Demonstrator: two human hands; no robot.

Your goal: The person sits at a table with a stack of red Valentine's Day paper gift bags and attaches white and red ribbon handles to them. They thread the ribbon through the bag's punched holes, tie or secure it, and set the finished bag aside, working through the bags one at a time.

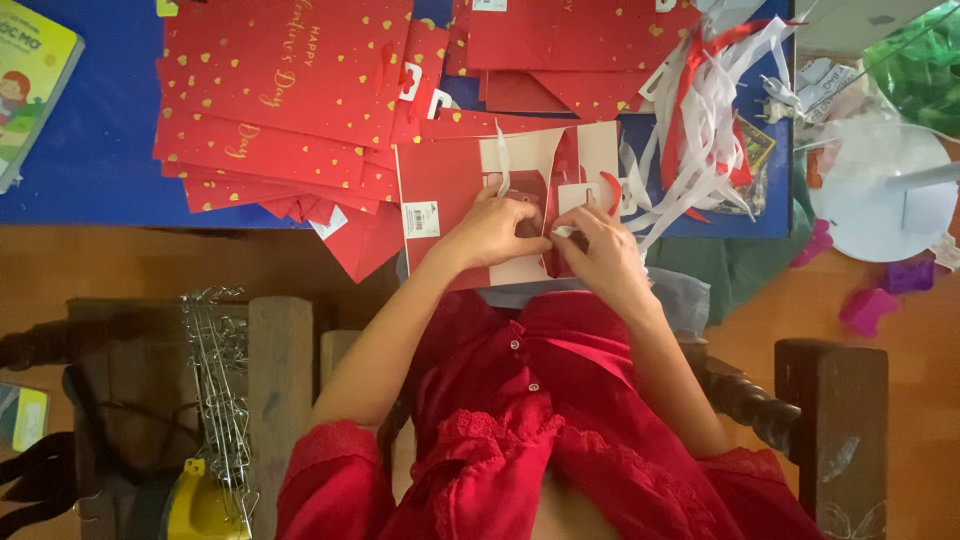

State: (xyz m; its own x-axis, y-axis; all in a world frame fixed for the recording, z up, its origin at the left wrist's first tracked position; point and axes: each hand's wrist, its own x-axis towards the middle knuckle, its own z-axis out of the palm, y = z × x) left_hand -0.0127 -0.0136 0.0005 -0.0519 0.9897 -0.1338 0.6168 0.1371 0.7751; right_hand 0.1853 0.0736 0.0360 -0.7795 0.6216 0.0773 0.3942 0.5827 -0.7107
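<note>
One blue table (90, 170) fills the upper part of the frame, its bare surface showing at the upper left. Across the top centre lies a fanned stack of red paper bags (290, 90) with gold hearts, flattened and overlapping. Below them, near the centre of the frame, a single red and white paper bag (450, 195) lies flat at the table's near edge, its white inside panel turned up and a small barcode sticker on its left part. To the right of it, in the upper right, a loose heap of white and red ribbons (710, 110) spills over the table edge. Further right, off the table, stands a round pale fan base (870, 190), with purple plastic pieces (870, 310) on the wooden floor beneath it. At the lower left of the frame hangs a bundle of wire hangers (215, 390) over a wooden chair frame. A children's book (30, 70) sits at the far upper left corner.

The left hand (495, 232) rests on the single bag, fingers curled and pressed down onto its white panel, holding it flat. The right hand (600, 245) is just beside it, fingertips pinched narrowly on a thin white ribbon end (563, 231) at the bag's middle fold. The two hands nearly touch over the bag's centre.
</note>
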